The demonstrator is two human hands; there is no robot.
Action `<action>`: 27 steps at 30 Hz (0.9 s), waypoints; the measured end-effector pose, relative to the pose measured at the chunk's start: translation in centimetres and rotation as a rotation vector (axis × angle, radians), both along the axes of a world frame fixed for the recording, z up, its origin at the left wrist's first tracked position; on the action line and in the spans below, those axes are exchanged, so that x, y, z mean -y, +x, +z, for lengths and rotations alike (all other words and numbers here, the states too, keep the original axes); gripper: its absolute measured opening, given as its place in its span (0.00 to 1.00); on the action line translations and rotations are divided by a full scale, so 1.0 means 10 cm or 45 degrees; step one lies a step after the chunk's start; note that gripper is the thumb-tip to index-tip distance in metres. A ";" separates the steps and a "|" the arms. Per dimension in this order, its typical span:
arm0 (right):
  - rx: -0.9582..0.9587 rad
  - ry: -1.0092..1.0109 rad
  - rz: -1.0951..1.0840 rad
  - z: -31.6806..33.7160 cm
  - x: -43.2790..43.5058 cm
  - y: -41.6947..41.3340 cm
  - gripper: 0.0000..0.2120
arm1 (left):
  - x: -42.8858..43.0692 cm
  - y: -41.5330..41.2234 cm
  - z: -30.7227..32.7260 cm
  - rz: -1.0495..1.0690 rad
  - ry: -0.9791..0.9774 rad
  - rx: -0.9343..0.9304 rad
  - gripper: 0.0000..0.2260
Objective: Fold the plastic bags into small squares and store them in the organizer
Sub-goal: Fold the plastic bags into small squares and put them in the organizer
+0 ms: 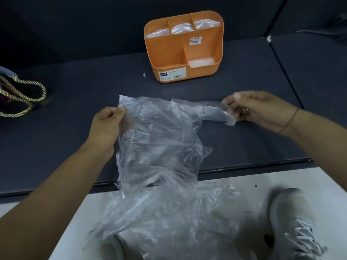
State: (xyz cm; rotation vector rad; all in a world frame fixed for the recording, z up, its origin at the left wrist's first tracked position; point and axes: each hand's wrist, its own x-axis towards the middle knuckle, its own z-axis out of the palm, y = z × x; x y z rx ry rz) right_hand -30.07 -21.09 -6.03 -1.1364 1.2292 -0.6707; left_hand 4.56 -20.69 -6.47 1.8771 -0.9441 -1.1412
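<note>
Head view.

At centre: clear crumpled plastic bag [159, 139], unfolded, held in the air over the near edge of the dark grey table [75, 94], lower part hanging past that edge.

Left hand [108, 124]: pinches the bag's upper left corner between thumb and curled fingers.

Right hand [262, 109]: grips a twisted handle strip of the bag, fingers curled round it, thumb on top. Thin ring on one finger, thin brown band [289, 119] at the wrist.

Below the held bag: heap of clear crumpled plastic [169, 218]; number of bags not determinable.

Far side of the table, well apart from both hands: orange plastic organizer with rounded corners [169, 55], upright. Folded clear plastic [181, 28] in each of the three rear compartments, and more in the small front right compartment.

Labels: white barcode sticker [195, 40] on the inner divider wall. White front label [172, 76] on the outer front wall, with a dark blue logo block at left and a barcode at right. Print on both too small to read.

Left edge of the table: bag with gold twisted rope handles [24, 94].

Just left of the organizer: small white scrap [144, 74].

Lower right: grey laced sneaker [294, 222] on white floor [309, 181].
</note>
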 end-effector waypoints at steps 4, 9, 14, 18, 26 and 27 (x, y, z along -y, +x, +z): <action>-0.124 -0.046 0.155 0.00 0.00 0.06 0.30 | 0.00 -0.01 -0.02 0.084 -0.007 -0.072 0.10; -0.637 -0.285 0.043 -0.02 -0.07 0.15 0.30 | 0.00 0.02 -0.05 0.102 -0.009 -0.101 0.11; -0.740 -0.324 -0.306 -0.22 -0.26 0.31 0.10 | -0.02 -0.01 -0.05 0.121 -0.034 -0.110 0.11; -0.662 -0.317 -0.380 -0.20 -0.20 0.30 0.07 | 0.00 -0.01 -0.04 0.148 -0.039 -0.179 0.11; -0.209 -0.061 -0.586 -0.08 -0.02 0.09 0.09 | 0.22 0.04 -0.10 0.279 -0.032 -0.213 0.11; -0.145 -0.019 -0.649 -0.07 0.00 0.05 0.08 | 0.25 0.03 -0.11 0.292 -0.032 -0.220 0.12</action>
